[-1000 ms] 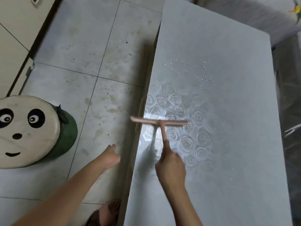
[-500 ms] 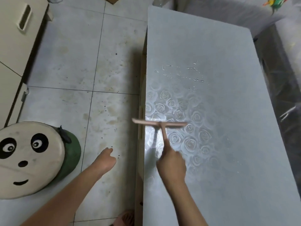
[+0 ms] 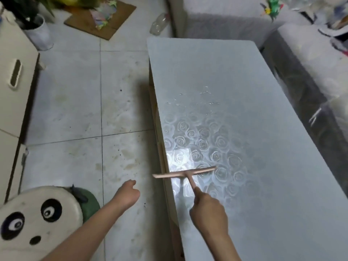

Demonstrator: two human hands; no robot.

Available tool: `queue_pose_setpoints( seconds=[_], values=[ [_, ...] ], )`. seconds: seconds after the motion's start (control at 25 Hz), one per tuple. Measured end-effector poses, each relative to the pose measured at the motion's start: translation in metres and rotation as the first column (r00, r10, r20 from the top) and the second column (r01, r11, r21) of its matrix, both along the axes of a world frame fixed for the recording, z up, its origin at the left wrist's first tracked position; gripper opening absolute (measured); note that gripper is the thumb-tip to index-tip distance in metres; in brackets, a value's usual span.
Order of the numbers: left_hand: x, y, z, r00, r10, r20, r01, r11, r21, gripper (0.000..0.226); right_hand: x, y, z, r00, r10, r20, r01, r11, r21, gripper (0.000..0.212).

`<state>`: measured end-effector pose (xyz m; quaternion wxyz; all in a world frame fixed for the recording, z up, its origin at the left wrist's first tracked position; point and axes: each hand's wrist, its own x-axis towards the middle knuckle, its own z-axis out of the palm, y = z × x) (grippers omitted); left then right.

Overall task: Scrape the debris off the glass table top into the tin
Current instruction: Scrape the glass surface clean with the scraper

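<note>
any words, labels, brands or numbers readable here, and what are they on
No text can be read in this view.
glass table top: only a rose pattern, no letters.
panda stool: a drawn face, no words.
scraper: plain, no mark visible.
plastic bottle and clutter at the top right: too blurred to tell whether they carry print.

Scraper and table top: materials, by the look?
Scraper: pinkish-tan, matte, thin T shape; plastic or wood, cannot tell which. Table top: looks like glass, glossy; it throws a bright glare near the scraper, with a rose pattern in it.
</note>
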<state>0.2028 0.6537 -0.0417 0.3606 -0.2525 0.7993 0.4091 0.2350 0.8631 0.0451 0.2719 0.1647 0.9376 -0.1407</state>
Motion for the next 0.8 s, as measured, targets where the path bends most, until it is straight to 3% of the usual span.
queue_pose_setpoints(
  seconds=[0.2, 0.4, 0.6, 0.8],
  values=[
    [-0.021, -0.008, 0.003, 0.991, -0.132, -0.004, 0.132, 0.991, -0.003, 0.058, 0.039, -0.004, -0.002, 0.990, -0.110, -0.090, 0.102, 0.991, -0.086, 0.046],
    [-0.061, -0.010, 0.004, 0.975, -0.219, -0.047, 0.217, 0.976, -0.033, 0.058, 0.055, -0.019, -0.015, 0.967, -0.233, -0.099, 0.233, 0.972, -0.013, 0.050],
    [-0.140, -0.007, 0.001, 0.919, -0.357, -0.169, 0.346, 0.934, -0.092, 0.062, -0.055, -0.049, -0.039, 0.938, -0.300, -0.175, 0.283, 0.952, -0.118, 0.062],
    [-0.246, -0.007, 0.002, 0.779, -0.586, -0.225, 0.554, 0.810, -0.192, 0.064, -0.184, -0.053, -0.042, 0.916, -0.358, -0.182, 0.342, 0.933, -0.116, 0.058]
  ],
)
